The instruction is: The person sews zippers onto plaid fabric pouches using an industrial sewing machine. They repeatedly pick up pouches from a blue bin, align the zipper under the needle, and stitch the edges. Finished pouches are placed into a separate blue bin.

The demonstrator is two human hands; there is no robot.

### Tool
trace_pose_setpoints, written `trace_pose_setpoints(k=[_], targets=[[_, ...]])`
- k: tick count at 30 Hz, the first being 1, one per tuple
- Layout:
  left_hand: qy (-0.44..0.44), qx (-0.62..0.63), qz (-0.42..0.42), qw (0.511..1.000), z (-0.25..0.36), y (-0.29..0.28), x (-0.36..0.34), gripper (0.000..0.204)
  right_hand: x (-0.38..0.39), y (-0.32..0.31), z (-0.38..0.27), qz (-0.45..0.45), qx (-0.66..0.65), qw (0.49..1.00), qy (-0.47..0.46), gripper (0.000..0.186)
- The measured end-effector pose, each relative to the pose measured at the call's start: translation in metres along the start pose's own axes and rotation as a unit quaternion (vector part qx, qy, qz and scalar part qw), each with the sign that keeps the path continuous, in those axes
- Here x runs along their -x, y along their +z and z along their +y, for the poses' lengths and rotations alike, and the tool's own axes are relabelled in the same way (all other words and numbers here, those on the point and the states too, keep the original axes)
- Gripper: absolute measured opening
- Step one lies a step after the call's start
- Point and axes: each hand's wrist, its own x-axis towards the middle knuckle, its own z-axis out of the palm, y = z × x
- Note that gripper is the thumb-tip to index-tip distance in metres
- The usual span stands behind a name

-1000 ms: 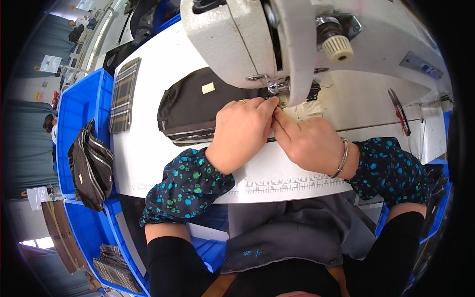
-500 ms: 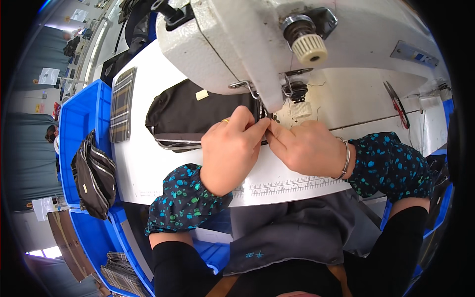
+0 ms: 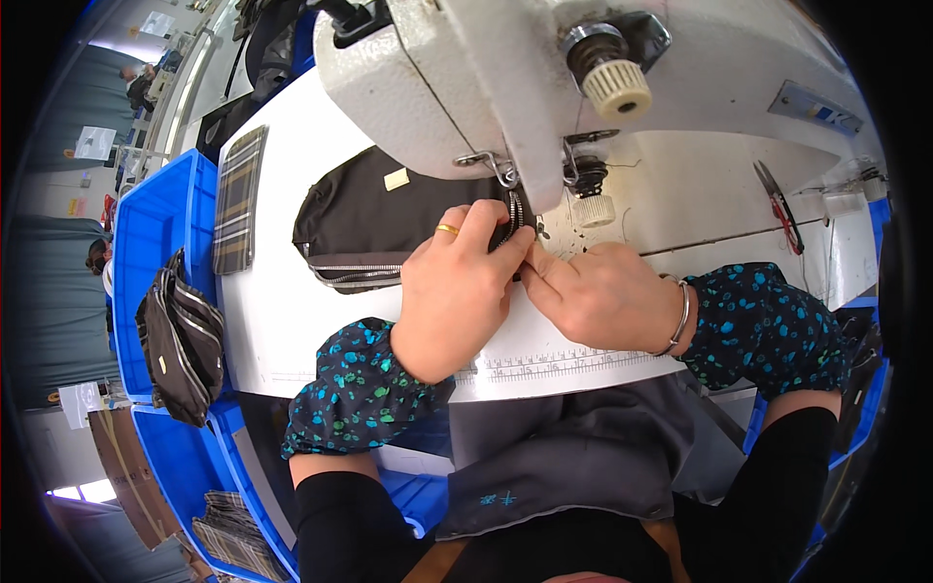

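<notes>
A dark brown fabric pouch (image 3: 374, 219) with a silver zipper (image 3: 355, 272) along its edges lies on the white table, its right end beneath the head of a sewing machine (image 3: 476, 87). My left hand (image 3: 455, 287) rests on the pouch's near right corner, thumb and forefinger pinching the zippered edge. Close against it, my right hand (image 3: 593, 291) grips the same corner from the right, its fingertips meeting the left thumb just below the presser area. The needle and the exact stitch point are hidden behind the machine head and my fingers.
Scissors (image 3: 779, 209) lie on the right of the machine bed. A folded plaid cloth (image 3: 239, 199) lies at the table's left edge. Blue bins (image 3: 131, 291) stand at left, with dark pouches (image 3: 180, 340) hanging over one and plaid pieces (image 3: 238, 539) in another. A ruler strip (image 3: 573, 364) runs along the front edge.
The pouch has shifted slightly right and turned a little, showing more zipper beside the machine foot. My left fingers have spread a bit over the pouch; my right hand stays nearly in place.
</notes>
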Motion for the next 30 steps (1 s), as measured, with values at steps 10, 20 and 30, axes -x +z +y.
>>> trace_pose_setpoints(k=[10,20,30], targets=[[-0.02,-0.011,-0.023,0.999,-0.007,0.006,-0.009,0.033,-0.006,0.003,0.009,0.0,0.036,0.999,0.028,0.021],[-0.036,0.031,-0.075,0.996,-0.011,0.005,-0.022,0.024,-0.008,0.007,0.022,0.014,0.021,0.997,0.072,0.01],[-0.017,0.067,-0.067,0.995,-0.023,-0.003,-0.021,0.013,-0.008,0.002,0.022,0.022,-0.01,0.998,0.05,0.01]])
